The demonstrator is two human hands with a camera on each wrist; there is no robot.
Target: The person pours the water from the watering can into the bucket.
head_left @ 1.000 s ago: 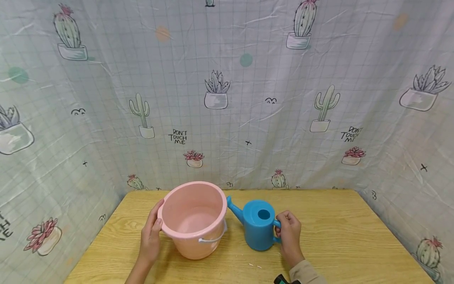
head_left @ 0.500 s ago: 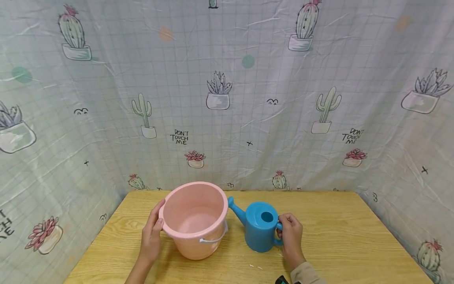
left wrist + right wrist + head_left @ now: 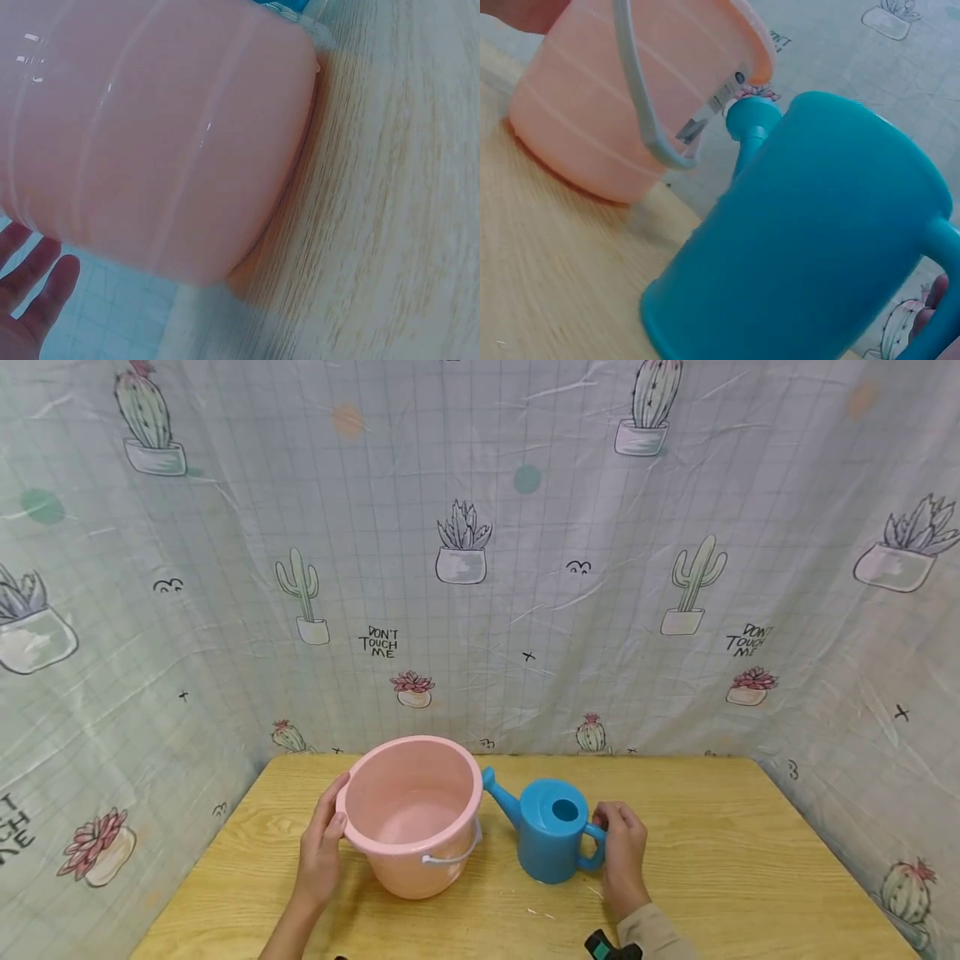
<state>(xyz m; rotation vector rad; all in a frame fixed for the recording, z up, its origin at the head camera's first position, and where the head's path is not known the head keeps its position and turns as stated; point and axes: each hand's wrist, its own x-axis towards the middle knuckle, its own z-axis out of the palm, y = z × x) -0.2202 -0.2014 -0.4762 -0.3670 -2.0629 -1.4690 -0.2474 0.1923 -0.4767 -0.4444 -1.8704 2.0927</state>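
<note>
A pink bucket point(image 3: 420, 868) with a pale handle stands upright on the wooden table. My left hand point(image 3: 318, 858) rests against its left side just under the rim, fingers fairly straight and spread in the left wrist view. Right of the bucket is a blue watering can point(image 3: 551, 847), its spout pointing left close to the bucket's rim. Beside the can's handle point(image 3: 595, 847) is my right hand point(image 3: 625, 852), loosened, with the handle's loop now showing. In the right wrist view, fingertips point(image 3: 937, 291) appear behind the handle; whether they touch it cannot be told.
A cactus-print curtain point(image 3: 465, 635) surrounds the table point(image 3: 720, 860) at the back and sides. Small white bits point(image 3: 540, 913) lie in front of the can. A dark strap-like item point(image 3: 611, 946) is at my right wrist.
My right hand has eased off the watering can's handle and shifted slightly right. Slightly earlier the can moved a little to the right. The left hand and bucket stay in place.
</note>
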